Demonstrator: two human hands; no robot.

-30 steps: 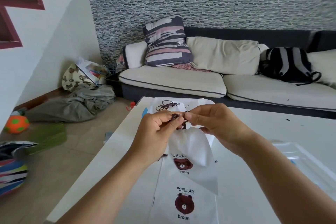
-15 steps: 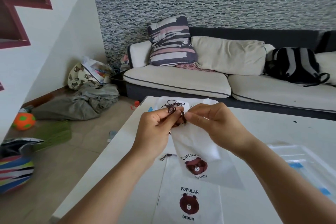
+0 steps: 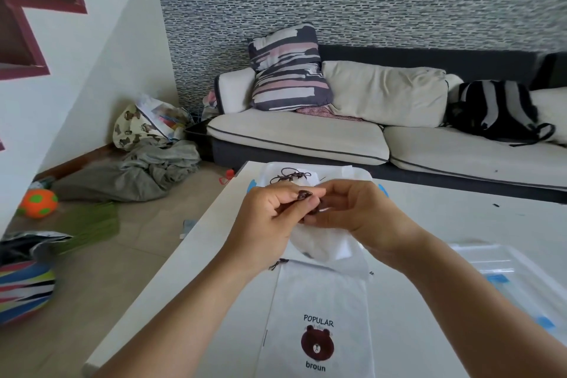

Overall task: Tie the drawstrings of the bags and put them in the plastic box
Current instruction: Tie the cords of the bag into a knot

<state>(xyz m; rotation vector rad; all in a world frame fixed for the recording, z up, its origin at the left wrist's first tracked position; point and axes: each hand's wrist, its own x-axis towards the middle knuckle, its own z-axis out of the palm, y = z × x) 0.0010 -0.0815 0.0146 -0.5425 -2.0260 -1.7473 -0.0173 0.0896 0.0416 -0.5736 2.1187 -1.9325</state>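
I hold a small white drawstring bag (image 3: 322, 244) in the air over the white table (image 3: 445, 224). My left hand (image 3: 270, 224) pinches its dark brown drawstring (image 3: 304, 194) between thumb and fingers. My right hand (image 3: 356, 212) pinches the cord at the bag's gathered neck, close against the left. The bag's print is hidden. A second white bag (image 3: 319, 325) with a brown bear print lies flat below my hands. Beyond my hands a clear plastic box (image 3: 359, 173) holds a tied bag (image 3: 291, 176).
A clear plastic lid (image 3: 506, 273) with blue tape marks lies on the table at the right. A sofa (image 3: 306, 138) with cushions and a black backpack (image 3: 497, 110) stands behind. On the floor at the left are clothes (image 3: 138, 172), an orange ball (image 3: 38, 202) and a striped bag (image 3: 21, 282).
The held bag has swung up and bunched under my hands, so its bear print no longer shows. My hands have closed in tighter on the cord.
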